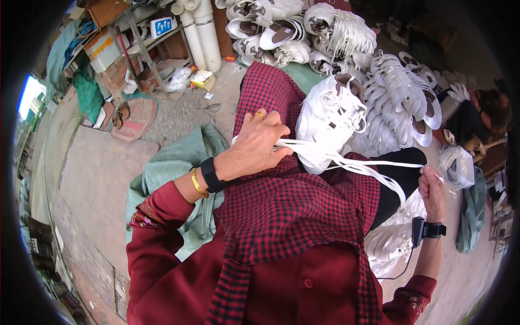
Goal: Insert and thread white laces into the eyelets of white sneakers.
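My left hand is closed on a bundle of white shoelaces stretched across my lap. Out to the right, my right hand pinches the end of one lace, drawn nearly straight from the bundle. Several other laces droop in a loop over my dark right knee. A white sneaker rests between my thighs behind the laces, its opening facing away from me and loose lacing on its front. A red and black checked apron covers my lap.
Large heaps of white shoe uppers and sneakers lie ahead. More white pieces are by my right leg. A green sack lies at my left. White pipes and a cluttered shelf stand far left; another person sits far right.
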Demonstrator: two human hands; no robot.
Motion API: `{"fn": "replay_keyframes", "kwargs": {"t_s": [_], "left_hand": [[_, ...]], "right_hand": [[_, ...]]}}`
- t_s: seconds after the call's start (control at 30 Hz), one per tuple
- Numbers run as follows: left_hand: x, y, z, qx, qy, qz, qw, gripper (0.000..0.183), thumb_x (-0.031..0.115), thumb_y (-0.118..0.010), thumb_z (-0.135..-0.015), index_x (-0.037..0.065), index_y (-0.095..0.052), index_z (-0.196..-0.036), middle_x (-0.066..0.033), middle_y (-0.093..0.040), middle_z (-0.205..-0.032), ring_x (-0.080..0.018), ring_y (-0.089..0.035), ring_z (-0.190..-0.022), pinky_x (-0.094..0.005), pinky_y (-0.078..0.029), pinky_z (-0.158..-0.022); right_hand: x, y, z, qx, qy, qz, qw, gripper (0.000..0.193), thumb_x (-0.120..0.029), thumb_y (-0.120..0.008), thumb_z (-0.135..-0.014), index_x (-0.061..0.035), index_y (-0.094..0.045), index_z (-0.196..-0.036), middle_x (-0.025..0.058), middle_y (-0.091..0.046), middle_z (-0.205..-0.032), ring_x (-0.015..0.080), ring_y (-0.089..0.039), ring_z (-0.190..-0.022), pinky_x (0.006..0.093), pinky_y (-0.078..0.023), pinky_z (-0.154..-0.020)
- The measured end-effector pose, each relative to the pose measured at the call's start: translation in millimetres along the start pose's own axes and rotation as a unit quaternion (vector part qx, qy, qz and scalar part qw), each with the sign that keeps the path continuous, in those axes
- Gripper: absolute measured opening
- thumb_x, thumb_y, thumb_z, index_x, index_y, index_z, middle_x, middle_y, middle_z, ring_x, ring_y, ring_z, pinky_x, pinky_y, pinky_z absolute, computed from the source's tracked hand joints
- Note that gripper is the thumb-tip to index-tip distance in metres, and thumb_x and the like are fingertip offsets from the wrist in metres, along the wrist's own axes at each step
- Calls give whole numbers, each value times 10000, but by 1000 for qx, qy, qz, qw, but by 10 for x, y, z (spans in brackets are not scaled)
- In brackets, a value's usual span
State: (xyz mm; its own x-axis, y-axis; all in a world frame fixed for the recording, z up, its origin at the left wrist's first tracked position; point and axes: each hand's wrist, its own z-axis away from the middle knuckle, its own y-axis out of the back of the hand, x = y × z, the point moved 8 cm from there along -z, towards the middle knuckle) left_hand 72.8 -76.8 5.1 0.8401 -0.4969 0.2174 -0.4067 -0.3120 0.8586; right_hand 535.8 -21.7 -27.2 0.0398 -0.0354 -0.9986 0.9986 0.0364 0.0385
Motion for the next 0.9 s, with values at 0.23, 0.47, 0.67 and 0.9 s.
{"fn": "replay_keyframes", "kwargs": {"t_s": [0.23,0.47,0.67,0.9], "left_hand": [[-113,-179,-124,-57,11,101,993,129,137,-743,-773,59,-711,-870,-52,-577,-852,-240,-549,-825,-382,-375,-795],[-220,-263,-170,-71,68,216,971,83,85,-632,-868,5,-618,-856,-107,-634,-747,-232,-605,-711,-378,-450,-666],[-183,-286,-215,-99,77,193,973,100,94,-591,-904,-6,-595,-893,-109,-622,-691,-222,-595,-622,-374,-446,-597],[-172,-314,-203,-121,72,189,972,134,129,-591,-912,-5,-591,-902,-107,-611,-682,-217,-579,-601,-370,-433,-581]], "right_hand": [[78,-12,22,1,-9,9,1000,309,-346,-587,-1002,-46,-602,-931,-84,-353,-617,8,-285,-494,190,-194,-435],[55,95,-13,12,14,-54,998,274,-309,-583,-1006,-42,-601,-945,-87,-336,-628,6,-276,-499,191,-201,-428],[-67,180,-158,40,30,-106,993,242,-293,-563,-1017,-59,-566,-953,-89,-328,-660,3,-270,-509,187,-201,-421],[-182,172,-230,38,40,-100,993,257,-314,-581,-1007,-62,-586,-955,-95,-314,-656,4,-255,-513,189,-188,-422]]}}
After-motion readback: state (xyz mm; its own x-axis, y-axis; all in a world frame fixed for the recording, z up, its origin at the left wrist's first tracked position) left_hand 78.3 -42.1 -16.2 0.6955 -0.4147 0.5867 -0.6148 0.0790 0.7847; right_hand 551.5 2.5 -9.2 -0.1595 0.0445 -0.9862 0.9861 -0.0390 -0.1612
